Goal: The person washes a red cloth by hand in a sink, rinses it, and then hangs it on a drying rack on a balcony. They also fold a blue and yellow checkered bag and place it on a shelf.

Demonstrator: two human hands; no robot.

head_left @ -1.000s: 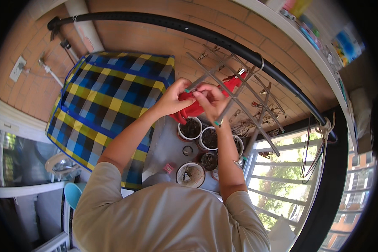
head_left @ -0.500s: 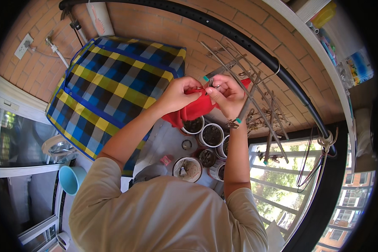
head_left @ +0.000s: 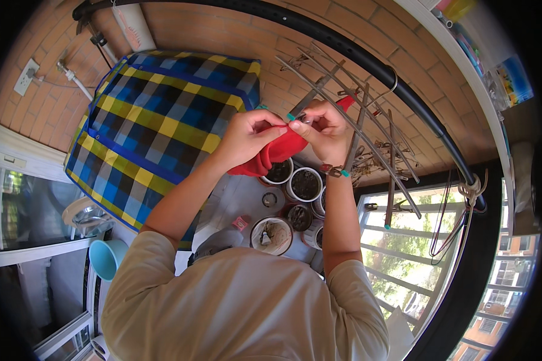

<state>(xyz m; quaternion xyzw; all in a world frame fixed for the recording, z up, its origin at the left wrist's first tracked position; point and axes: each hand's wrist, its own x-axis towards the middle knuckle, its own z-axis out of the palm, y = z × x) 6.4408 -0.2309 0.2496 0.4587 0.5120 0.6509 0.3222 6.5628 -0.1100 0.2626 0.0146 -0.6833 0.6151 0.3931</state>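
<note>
My left hand point(head_left: 251, 137) pinches the edge of a red cloth point(head_left: 270, 157), which hangs below the fingers in folds. Close beside it, my right hand point(head_left: 326, 133) has thumb and fingers closed on a small metal clothes clip point(head_left: 303, 118) at the cloth's edge. Whether the clip grips the fabric is hidden by the fingers. Around the right hand hangs a metal clip-drying rack point(head_left: 317, 91) of crossed bars with green end caps and several clips. Another bit of red cloth point(head_left: 345, 101) shows behind the bars, beyond the right hand.
A black pole point(head_left: 337, 43) arches overhead, with the rack's hook on it. Plaid fabric point(head_left: 156, 114) covers a bulky shape at left. Several plant pots point(head_left: 305, 183) stand below my hands. A blue bucket point(head_left: 106, 259) sits lower left; a barred window point(head_left: 403, 259) is at right.
The rack has swung and turned slightly, and the hands have shifted a little with the cloth. Both hands keep their pinch. The whole view has also moved slightly.
</note>
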